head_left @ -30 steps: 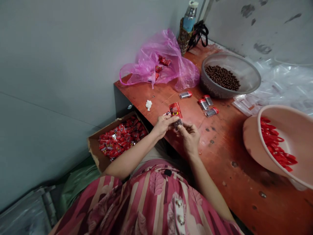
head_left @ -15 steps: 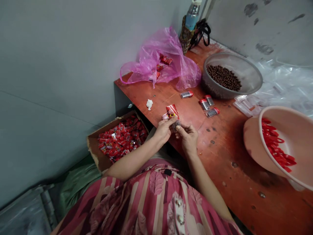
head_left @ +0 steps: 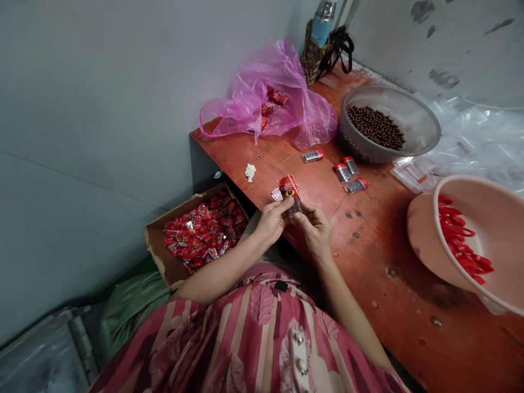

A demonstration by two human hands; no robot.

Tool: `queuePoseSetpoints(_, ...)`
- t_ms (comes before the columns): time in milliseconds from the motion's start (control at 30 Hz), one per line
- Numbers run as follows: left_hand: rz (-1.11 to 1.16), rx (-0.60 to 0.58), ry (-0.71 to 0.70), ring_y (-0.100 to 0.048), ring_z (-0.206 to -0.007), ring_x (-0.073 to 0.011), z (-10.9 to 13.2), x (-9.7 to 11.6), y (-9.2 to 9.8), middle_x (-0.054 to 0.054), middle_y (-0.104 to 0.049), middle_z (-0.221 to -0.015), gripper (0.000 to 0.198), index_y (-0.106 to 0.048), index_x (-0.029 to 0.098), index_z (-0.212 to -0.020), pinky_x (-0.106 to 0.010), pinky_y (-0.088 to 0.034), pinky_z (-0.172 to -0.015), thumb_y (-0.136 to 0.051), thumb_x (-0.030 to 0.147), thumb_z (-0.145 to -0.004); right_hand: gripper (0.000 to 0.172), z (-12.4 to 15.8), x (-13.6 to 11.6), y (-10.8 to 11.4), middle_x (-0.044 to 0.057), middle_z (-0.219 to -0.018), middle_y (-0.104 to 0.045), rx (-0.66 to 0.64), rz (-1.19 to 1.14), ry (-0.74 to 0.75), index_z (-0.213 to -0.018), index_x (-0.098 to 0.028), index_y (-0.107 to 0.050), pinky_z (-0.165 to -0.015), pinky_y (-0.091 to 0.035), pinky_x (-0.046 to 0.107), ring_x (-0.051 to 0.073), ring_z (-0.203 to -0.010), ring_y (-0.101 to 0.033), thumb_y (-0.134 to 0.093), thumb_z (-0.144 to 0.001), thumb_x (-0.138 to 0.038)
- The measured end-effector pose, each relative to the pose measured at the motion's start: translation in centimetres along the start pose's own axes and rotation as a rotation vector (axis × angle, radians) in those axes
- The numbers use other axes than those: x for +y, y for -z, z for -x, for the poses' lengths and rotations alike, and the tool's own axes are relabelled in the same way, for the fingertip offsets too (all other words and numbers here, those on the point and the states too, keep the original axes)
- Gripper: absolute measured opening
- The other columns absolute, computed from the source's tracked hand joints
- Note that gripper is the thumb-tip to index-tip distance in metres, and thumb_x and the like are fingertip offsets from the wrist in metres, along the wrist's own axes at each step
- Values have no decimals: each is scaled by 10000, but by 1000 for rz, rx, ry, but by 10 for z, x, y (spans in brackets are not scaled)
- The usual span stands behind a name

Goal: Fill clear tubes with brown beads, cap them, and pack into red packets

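The left hand (head_left: 272, 221) and right hand (head_left: 316, 232) are close together, their fingers pinching a red packet (head_left: 290, 192) upright between them, its dark lower end at the fingertips. Open table (head_left: 368, 256) lies right of the grip, out to a pink basin (head_left: 426, 234) tilted at far right. Just left, the table edge drops to a cardboard box (head_left: 158, 254) of loose red sachets (head_left: 204, 232). Ahead lie small capped tubes (head_left: 343, 173), a grey bowl (head_left: 388, 93) of brown beads and a pink bag (head_left: 245, 109).

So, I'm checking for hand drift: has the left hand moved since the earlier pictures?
Yes, the left hand has shifted slightly toward the body, judged against the crumpled white tissue.
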State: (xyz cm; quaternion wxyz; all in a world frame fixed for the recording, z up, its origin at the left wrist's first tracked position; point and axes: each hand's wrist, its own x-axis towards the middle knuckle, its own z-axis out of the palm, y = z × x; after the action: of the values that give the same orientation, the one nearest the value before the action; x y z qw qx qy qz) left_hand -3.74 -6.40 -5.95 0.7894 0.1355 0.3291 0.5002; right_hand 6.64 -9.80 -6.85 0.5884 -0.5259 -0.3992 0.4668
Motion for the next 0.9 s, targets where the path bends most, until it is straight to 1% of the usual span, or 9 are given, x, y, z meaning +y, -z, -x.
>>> queuePoseSetpoints(100,11,-12,-18,-579,-563,-82,6,2,3,-11,-650,-653,317,-658,82,-713,-212,-478,-573,-829,312,-575,252,0,-2,-1,10,-916,-706,-24,-4,-1,-934,-223,-665,-786,-530,331,151,-808,-652,-737,-706,-303)
queuePoseSetpoints(233,5,2,-44,-593,-586,-70,15,0,11,-15,-660,-658,272,-659,76,-682,-197,-493,-634,-828,267,-586,197,-2,2,-11,-18,-774,-686,15,-33,-25,-833,-202,-653,-693,-530,280,119,-683,-636,-747,-698,-311)
queuePoseSetpoints(333,-7,47,-111,-648,-687,-112,27,4,24,-53,-704,-763,253,-676,86,-734,-234,-519,-721,-810,269,-622,234,-2,5,-21,-26,-736,-676,-58,-64,-79,-823,-202,-636,-633,-532,266,116,-630,-630,-766,-673,-326)
queuePoseSetpoints(433,60,179,-220,-680,-879,-187,43,14,43,-109,-719,-960,389,-689,113,-875,-290,-533,-815,-729,460,-702,275,-1,3,-24,-29,-696,-666,-126,-81,-115,-857,-205,-619,-572,-537,271,124,-576,-625,-765,-670,-345)
queuePoseSetpoints(500,34,284,-248,-685,-904,-215,51,19,55,-131,-711,-1012,542,-677,129,-981,-312,-548,-793,-603,612,-748,257,-2,0,-18,-29,-686,-657,-88,-57,-98,-874,-201,-614,-558,-535,264,122,-578,-626,-741,-699,-339)
queuePoseSetpoints(600,-342,297,-293,-696,-852,-234,45,23,64,-136,-712,-1006,556,-668,148,-1060,-345,-562,-749,-566,614,-774,208,-7,-5,-5,-26,-698,-649,-7,8,-61,-868,-187,-615,-550,-525,244,104,-577,-612,-703,-739,-324)
queuePoseSetpoints(667,-773,182,-463,-660,-996,-243,26,26,62,-121,-680,-1122,436,-676,184,-1082,-375,-525,-889,-609,505,-795,202,-11,-7,2,-21,-705,-647,1,41,-60,-859,-180,-614,-539,-519,239,100,-568,-604,-691,-747,-330)
queuePoseSetpoints(767,-1398,41,-760,-479,-1270,-249,-13,31,50,-88,-551,-1337,335,-659,232,-1138,-417,-341,-1105,-613,356,-829,202,-12,-9,6,-18,-712,-639,-21,77,-71,-847,-178,-616,-533,-514,240,102,-569,-602,-683,-749,-342)
queuePoseSetpoints(900,-1869,47,-803,-387,-1337,-301,-51,28,40,-103,-530,-1357,323,-652,234,-1150,-522,-249,-1125,-603,310,-840,193,-9,-9,8,-18,-693,-629,-41,108,-89,-829,-179,-616,-527,-495,234,101,-561,-592,-677,-754,-346)
